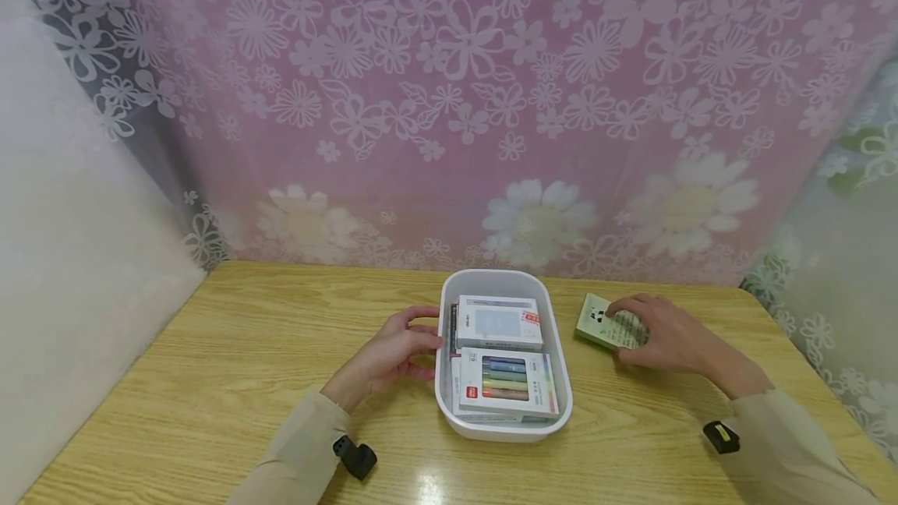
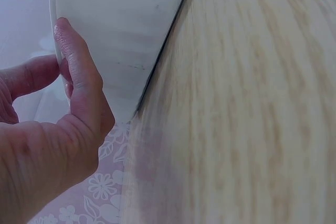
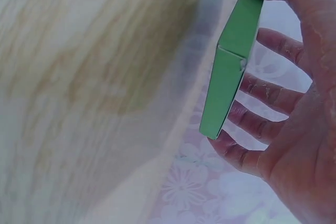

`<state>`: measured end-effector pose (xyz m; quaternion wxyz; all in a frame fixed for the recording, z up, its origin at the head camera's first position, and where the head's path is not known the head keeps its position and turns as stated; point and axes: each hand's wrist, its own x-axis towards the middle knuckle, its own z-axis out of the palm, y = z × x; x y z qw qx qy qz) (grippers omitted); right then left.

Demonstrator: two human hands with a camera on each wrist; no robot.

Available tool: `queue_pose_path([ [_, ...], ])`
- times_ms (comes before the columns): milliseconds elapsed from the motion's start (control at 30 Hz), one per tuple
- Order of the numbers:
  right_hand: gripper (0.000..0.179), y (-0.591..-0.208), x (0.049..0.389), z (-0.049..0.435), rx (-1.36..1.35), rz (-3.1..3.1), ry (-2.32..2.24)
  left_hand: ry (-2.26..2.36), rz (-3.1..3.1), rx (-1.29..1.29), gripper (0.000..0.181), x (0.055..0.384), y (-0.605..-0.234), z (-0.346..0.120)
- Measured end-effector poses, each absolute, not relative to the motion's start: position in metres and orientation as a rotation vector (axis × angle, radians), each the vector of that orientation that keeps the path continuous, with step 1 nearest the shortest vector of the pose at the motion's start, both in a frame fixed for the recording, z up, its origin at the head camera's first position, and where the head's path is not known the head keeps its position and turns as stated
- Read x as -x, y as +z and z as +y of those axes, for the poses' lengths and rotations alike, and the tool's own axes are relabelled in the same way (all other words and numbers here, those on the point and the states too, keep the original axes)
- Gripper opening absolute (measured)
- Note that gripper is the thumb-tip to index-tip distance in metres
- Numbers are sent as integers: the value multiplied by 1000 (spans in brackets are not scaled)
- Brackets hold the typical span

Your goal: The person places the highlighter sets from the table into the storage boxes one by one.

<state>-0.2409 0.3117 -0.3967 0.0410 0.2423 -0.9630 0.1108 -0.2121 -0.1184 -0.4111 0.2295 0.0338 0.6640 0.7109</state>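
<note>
A white plastic bin [image 1: 505, 433] stands on the table, holding several boxes. In it lie a box of coloured pens [image 1: 505, 384] seen through a window and a white box with a pale blue panel [image 1: 498, 323]. My left hand [image 1: 393, 353] touches the bin's left side near the rim with its fingertips; the left wrist view shows these fingers [image 2: 79, 72] lying against the outer wall. My right hand [image 1: 666, 337] grips a flat green box [image 1: 596, 318] with a panda picture, right of the bin. In the right wrist view, thumb and fingers span the green box [image 3: 226, 87].
The wooden table [image 1: 245, 372] reaches back to a pink flowered curtain [image 1: 421, 139]. Pale cloth hangs at the left and right sides. Black wrist straps [image 1: 355, 458] show at both sleeves.
</note>
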Motion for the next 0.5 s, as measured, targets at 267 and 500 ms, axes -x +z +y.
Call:
queue_pose_path([
  [267, 50, -387, 233, 304, -795, -2886, 327, 1953, 1830, -96, 61, 212, -411, -119],
  [500, 51, -377, 227, 296, -838, -2837, 330, 1952, 1828, -101, 61, 212, -411, -120],
])
